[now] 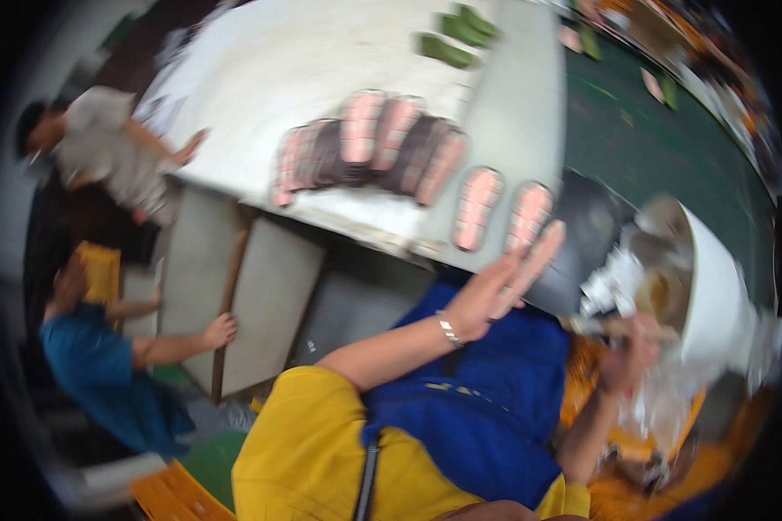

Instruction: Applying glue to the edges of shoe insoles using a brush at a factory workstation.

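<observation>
My left hand (482, 300) is closed around a pale pink shoe sole (540, 258), held tilted over the near edge of the table. Just beyond it, two pink soles with dark rims (478, 208) lie apart on the table. Low on the right, my right hand (630, 352) grips a flat brush (586, 326), smeared by motion, whose head points left toward my apron. A white bucket (708, 286), tipped toward me, stands beside that hand, with crumpled white material (613, 282) at its mouth.
Overlapping pink and dark soles (356, 143) fan across the white table (261, 61). Green shoe pieces (460, 35) lie farther back. A dark green belt (643, 148) runs at right. Leftward, a person in teal (104, 365) grips a board (265, 295); another person (109, 148) leans at the table.
</observation>
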Tool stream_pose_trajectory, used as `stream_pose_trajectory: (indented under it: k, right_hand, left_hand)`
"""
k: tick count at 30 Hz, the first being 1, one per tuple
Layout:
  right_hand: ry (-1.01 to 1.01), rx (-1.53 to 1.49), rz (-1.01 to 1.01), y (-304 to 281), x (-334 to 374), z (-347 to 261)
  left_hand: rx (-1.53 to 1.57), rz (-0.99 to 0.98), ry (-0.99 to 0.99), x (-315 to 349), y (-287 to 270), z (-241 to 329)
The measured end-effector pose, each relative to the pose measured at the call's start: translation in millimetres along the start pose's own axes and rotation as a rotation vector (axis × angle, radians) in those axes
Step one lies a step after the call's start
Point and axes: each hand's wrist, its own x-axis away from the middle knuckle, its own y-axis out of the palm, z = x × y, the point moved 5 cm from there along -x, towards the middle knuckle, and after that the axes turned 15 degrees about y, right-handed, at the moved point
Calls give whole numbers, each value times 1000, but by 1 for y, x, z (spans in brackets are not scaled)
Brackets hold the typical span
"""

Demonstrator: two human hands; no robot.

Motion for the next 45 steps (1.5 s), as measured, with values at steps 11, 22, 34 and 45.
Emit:
stream_pose_trajectory:
  k: [11, 22, 34, 45]
  right_hand:
    - [48, -112, -443, 58, -21, -24]
    - [362, 220, -603, 138, 9, -16]
    - [779, -233, -744, 128, 21, 22]
    - [722, -149, -552, 137, -87, 63]
  left_hand:
    - [248, -56, 421, -13, -16, 108]
    - [694, -174, 208, -22, -5, 102]
    - [548, -78, -15, -31, 23, 27]
    - [-40, -31, 3, -17, -43, 20]
